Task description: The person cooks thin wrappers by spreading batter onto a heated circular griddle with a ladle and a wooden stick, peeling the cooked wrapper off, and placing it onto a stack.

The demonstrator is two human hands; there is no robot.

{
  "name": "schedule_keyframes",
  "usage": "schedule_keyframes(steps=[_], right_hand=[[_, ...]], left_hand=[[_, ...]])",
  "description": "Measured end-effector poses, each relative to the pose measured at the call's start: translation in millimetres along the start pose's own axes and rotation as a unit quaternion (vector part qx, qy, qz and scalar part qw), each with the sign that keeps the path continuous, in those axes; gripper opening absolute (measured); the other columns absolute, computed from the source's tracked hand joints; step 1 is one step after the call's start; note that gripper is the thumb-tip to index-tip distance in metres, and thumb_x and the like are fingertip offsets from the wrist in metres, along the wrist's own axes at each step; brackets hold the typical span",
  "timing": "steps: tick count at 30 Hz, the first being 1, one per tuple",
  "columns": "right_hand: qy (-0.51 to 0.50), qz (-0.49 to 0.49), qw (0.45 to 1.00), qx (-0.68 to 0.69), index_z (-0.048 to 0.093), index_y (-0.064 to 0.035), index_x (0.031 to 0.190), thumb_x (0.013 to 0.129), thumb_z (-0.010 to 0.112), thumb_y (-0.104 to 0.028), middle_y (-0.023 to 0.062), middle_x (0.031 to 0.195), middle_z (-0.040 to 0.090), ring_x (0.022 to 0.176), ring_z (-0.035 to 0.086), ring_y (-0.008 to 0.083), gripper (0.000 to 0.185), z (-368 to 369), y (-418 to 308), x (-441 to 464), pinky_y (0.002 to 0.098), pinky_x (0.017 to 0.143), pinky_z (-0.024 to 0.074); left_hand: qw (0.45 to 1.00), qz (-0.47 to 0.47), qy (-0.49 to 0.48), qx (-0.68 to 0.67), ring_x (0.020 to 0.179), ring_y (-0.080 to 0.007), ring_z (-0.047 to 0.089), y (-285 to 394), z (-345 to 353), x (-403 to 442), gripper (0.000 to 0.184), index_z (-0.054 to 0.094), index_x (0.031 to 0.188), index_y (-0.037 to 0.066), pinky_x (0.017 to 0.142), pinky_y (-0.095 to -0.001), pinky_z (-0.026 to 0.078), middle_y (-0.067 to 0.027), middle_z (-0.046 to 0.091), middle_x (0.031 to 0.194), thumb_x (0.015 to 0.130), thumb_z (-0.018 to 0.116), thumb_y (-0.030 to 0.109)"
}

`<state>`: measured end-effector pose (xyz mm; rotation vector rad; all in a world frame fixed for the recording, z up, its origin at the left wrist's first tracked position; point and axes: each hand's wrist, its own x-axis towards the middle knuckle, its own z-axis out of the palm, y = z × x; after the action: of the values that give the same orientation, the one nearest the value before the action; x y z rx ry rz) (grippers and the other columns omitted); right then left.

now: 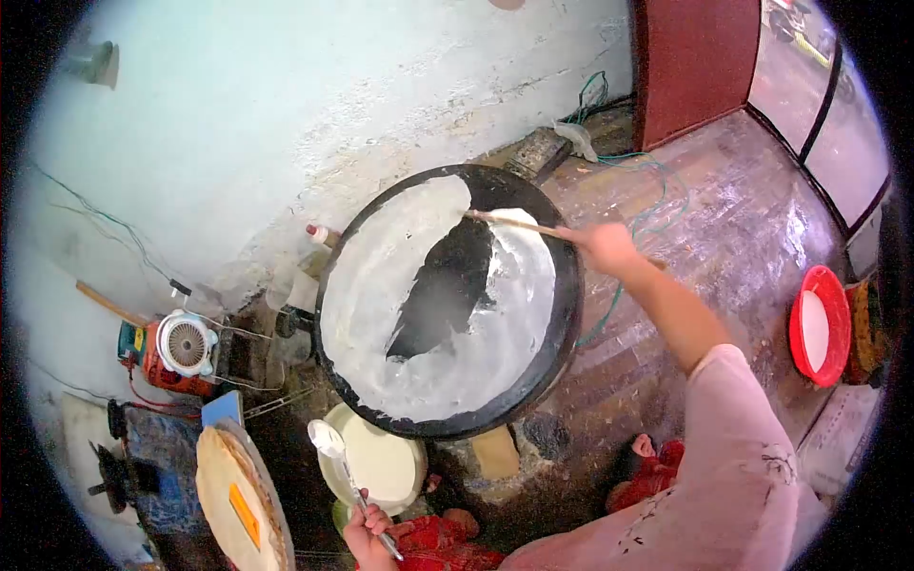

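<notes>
A wide black round griddle [562, 314] carries a layer of white batter [371, 285] spread in an uneven ring, with a dark bare strip through the middle. My right hand [609, 249] is closed around a wooden batter spreader [524, 224], whose far end rests near the batter's upper edge. Low in the view, my left hand [367, 535] grips a ladle [328, 440]. Its batter-coated bowl hangs over the left rim of a tub of batter [388, 462], which stands below the griddle.
A stack of thin round flatbreads [221, 476], topped by an orange scraper [244, 515], sits at lower left. A small blower [186, 344] stands by the wall. At right is a red basin [832, 314]. Green cable [657, 181] trails over the floor.
</notes>
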<state>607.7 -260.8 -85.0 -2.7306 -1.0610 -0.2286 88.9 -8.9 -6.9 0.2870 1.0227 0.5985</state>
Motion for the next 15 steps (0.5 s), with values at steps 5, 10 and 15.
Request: schedule_keyframes(steps=[5, 10, 15], right_hand=[[-0.044, 0.012, 0.982, 0.181, 0.062, -0.0318, 0.109, 0.081, 0.052, -0.021, 0.0102, 0.087, 0.064, 0.076, 0.061, 0.0288, 0.031, -3.2, 6.8, -12.1, 0.0404, 0.063, 0.0482], [-0.001, 0.013, 0.997, 0.078, 0.061, -0.0321, 0.109, 0.081, 0.053, -0.020, 0.0087, 0.089, 0.064, 0.077, 0.060, 0.0291, 0.032, 12.1, 47.0, 12.5, 0.0406, 0.064, 0.0486], [0.066, -0.024, 0.989, 0.129, 0.058, -0.0286, 0.115, 0.075, 0.056, -0.006, 0.0084, 0.086, 0.063, 0.080, 0.060, 0.0277, 0.046, 20.9, -7.7, 52.3, 0.0385, 0.067, 0.0481]], left_hand=[[0.999, -0.018, -0.032, -0.023, 0.048, -0.0144, 0.028, 2.3, 5.0, 1.0, 0.023, 0.043, 0.095, 0.002, 0.044, -0.0275, 0.032, -0.0024, 0.033, 0.061, 0.096, 0.030, 0.022], [0.999, -0.020, -0.042, -0.015, 0.050, -0.0147, 0.028, 5.2, -9.1, 11.4, 0.024, 0.041, 0.089, 0.002, 0.045, -0.0274, 0.030, -0.0031, 0.034, 0.063, 0.096, 0.031, 0.023], [0.992, -0.056, -0.062, -0.097, 0.051, -0.0153, 0.030, 8.3, -12.5, 17.7, 0.024, 0.044, 0.088, 0.002, 0.046, -0.0278, 0.033, -0.0043, 0.037, 0.066, 0.095, 0.034, 0.022]])
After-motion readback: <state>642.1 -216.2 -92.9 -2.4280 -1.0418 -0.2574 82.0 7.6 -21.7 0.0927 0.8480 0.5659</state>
